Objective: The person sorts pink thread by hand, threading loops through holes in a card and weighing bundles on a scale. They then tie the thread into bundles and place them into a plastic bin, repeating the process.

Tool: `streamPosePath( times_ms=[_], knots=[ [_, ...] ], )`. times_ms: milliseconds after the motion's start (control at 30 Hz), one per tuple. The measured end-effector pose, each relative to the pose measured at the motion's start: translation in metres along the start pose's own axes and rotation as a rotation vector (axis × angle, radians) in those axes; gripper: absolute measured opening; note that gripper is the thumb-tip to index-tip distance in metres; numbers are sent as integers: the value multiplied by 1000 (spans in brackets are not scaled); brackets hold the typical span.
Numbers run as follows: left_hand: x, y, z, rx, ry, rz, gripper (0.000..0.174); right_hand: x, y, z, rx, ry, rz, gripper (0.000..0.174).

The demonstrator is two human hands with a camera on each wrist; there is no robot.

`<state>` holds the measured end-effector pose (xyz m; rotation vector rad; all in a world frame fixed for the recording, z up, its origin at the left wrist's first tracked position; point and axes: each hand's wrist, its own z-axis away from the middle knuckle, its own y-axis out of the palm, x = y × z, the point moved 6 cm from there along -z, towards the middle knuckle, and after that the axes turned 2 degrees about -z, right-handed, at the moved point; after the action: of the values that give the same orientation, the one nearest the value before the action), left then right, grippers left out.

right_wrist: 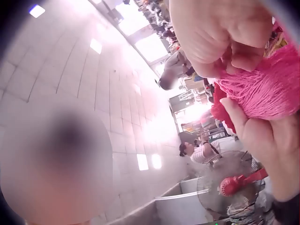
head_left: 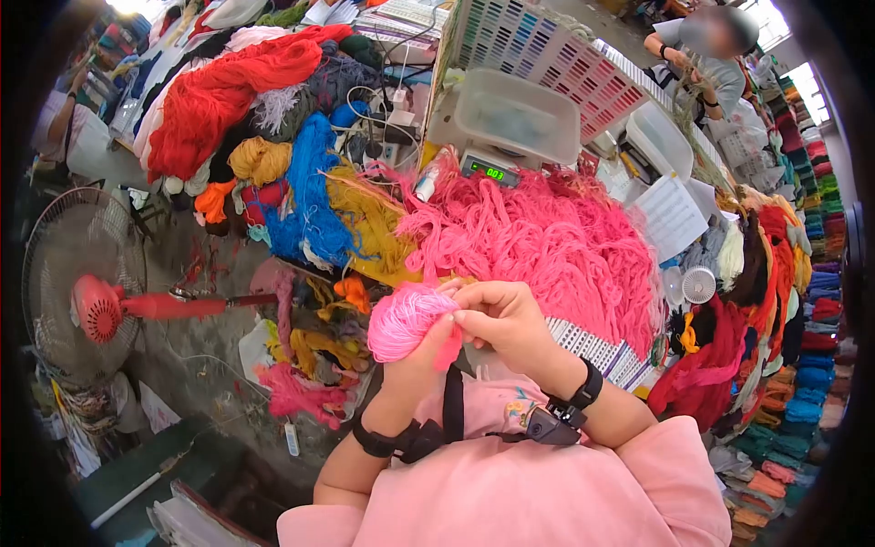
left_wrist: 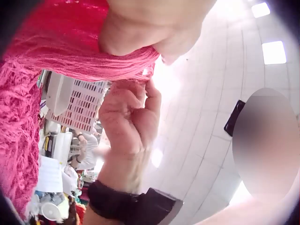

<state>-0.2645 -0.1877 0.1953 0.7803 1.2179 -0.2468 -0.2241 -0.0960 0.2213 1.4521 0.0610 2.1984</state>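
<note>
1. The pink bundle (head_left: pixel 399 324) sits near the middle, the left hand's (head_left: pixel 421 360) fingers curled round it; a slackening grip could let the coils slide apart.
2. The right hand's (head_left: pixel 506 317) fingers pinch at strands on the bundle's right edge; exactly which ones, I cannot tell. Pulling the wrong strand could tighten a snarl.
3. The loose pink heap (head_left: pixel 565 237) lies just beyond the hands; trailing strands from it could catch in the bundle.
4. Mustard yarn (head_left: pixel 374 223) lies just beside the heap's left edge, so careless dragging might mix colours.
5. The black strap (head_left: pixel 591 383) on the right wrist might snag a thread.
6. If the fan (head_left: pixel 96 310) at left is running, its draught could scatter light ends.
</note>
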Motion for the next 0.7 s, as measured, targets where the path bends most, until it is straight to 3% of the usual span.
streamPosePath(
  times_ms=[133,200,333,400,433,533,633,700],
  knots=[
    [9,-3,-1,-25,-173,287,29,0,-4,-5,48,-17,-153,5],
    [17,-1,-1,-5,-200,503,29,-7,-4,-4,70,139,-320,5],
    [15,7,-5,13,-213,494,29,-11,-11,-7,121,104,-347,7],
    [18,7,-7,-84,-200,427,28,-5,-12,-4,51,92,-42,10],
    [19,10,-8,-80,-207,424,28,-4,-11,-4,45,91,-48,10],
    [17,13,-13,-67,-133,330,28,1,-17,-4,-20,-16,-105,11],
    [20,16,-17,-67,-151,395,26,-9,-33,-8,-83,-143,33,10],
    [19,20,-18,-65,-111,194,23,-5,-37,-6,-67,-406,201,9]
  ],
)
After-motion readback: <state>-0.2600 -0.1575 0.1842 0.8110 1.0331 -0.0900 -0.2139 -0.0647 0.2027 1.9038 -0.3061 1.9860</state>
